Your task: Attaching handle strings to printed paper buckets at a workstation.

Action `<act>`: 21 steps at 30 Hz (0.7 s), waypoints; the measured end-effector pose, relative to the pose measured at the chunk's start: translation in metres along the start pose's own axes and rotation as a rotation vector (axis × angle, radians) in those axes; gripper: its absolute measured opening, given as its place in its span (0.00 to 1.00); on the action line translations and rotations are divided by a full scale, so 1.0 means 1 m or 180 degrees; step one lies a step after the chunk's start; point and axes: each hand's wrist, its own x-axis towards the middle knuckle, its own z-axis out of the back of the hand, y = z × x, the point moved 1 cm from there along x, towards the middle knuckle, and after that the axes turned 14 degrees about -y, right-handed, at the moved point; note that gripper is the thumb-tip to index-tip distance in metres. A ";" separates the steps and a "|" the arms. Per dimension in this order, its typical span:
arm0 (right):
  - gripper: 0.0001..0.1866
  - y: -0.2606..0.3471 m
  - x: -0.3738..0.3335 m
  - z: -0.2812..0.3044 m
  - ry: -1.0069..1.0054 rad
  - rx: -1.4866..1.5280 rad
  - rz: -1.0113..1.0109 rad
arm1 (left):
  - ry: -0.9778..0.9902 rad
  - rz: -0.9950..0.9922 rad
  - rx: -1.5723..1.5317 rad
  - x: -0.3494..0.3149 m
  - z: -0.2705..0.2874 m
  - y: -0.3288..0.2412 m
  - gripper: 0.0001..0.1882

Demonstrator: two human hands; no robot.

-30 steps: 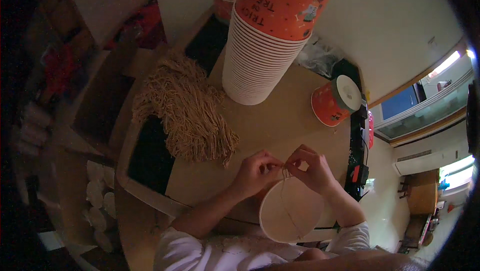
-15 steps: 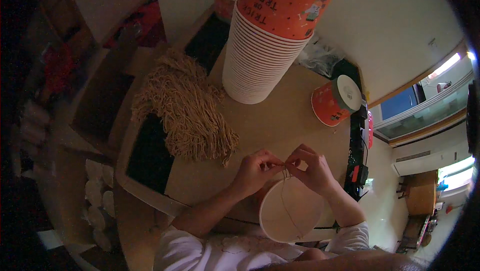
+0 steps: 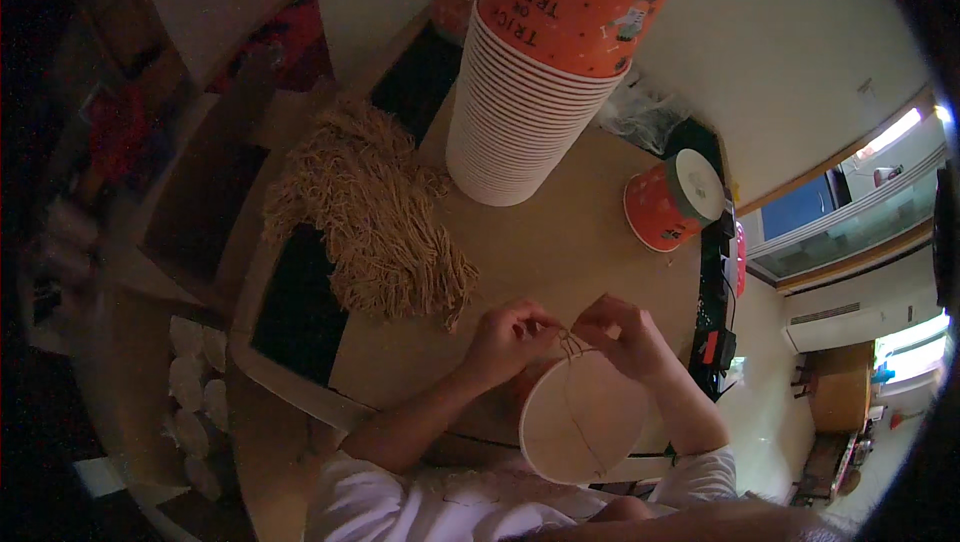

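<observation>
At the near edge of the table a paper bucket (image 3: 600, 432) is tilted so its white inside faces up; a patch of orange outer wall shows at its left. A thin brown cord (image 3: 575, 412) crosses its mouth from the far rim toward the near rim. Above the far rim my left hand (image 3: 508, 344) pinches the cord between thumb and fingertips. My right hand (image 3: 628, 339), close beside it, pinches the same cord, which forms a small loop between the two. The exact shape of the knot or loop is too small to tell.
Left of my hands lies a heap of brown cords (image 3: 375, 212). A tall stack of orange-topped paper buckets (image 3: 530, 102) rises behind. An upturned orange bucket (image 3: 665, 204) stands at right, near a power strip (image 3: 712, 342) along the table edge. Clear plastic (image 3: 640, 114) lies at the back.
My fingers have shifted slightly at the rim, and the cord between them now shows a wider loop. The bucket stays in about the same place.
</observation>
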 end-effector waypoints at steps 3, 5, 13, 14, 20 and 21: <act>0.06 -0.007 0.003 -0.001 0.0498 -0.0007 -0.0229 | 0.0070 0.0069 -0.0149 -0.001 0.001 0.006 0.05; 0.06 -0.007 0.004 -0.001 0.0644 -0.0009 -0.0308 | 0.0100 0.0200 -0.0144 -0.001 0.001 0.007 0.05; 0.06 -0.009 0.009 -0.005 0.0885 0.0099 -0.0356 | 0.0138 0.0309 -0.0146 -0.003 0.003 0.003 0.05; 0.05 -0.008 0.009 -0.006 0.0846 0.0146 -0.0309 | 0.0149 0.0294 -0.0129 -0.003 0.004 0.003 0.05; 0.04 -0.013 0.009 -0.009 0.0686 0.0305 -0.0295 | 0.0204 0.0483 -0.0213 -0.004 0.004 -0.008 0.07; 0.04 -0.011 0.009 -0.009 0.0639 0.0348 -0.0272 | 0.0198 0.0484 -0.0210 -0.006 0.004 -0.009 0.07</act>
